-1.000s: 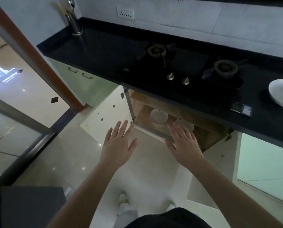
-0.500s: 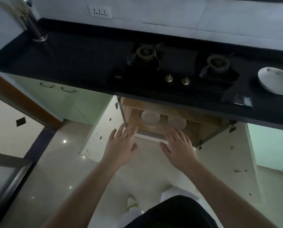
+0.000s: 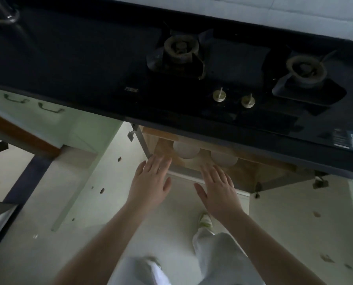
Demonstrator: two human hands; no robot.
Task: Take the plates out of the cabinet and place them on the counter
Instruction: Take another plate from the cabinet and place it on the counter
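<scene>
Reach step: left hand (image 3: 150, 183) and right hand (image 3: 217, 189), spread and empty, near cabinet (image 3: 251, 173) plates (image 3: 186, 150); grasp next.

Dim, soft-focus wide-angle view: dark counter (image 3: 68, 64) underexposed, pale floor (image 3: 38, 233) brighter, edges bowed.

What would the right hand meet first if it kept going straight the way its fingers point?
Likely the right-hand plate on the cabinet shelf: the right hand is open, its fingertips aimed just below that plate. Depth is unclear, so the shelf's front edge may come first.
</scene>
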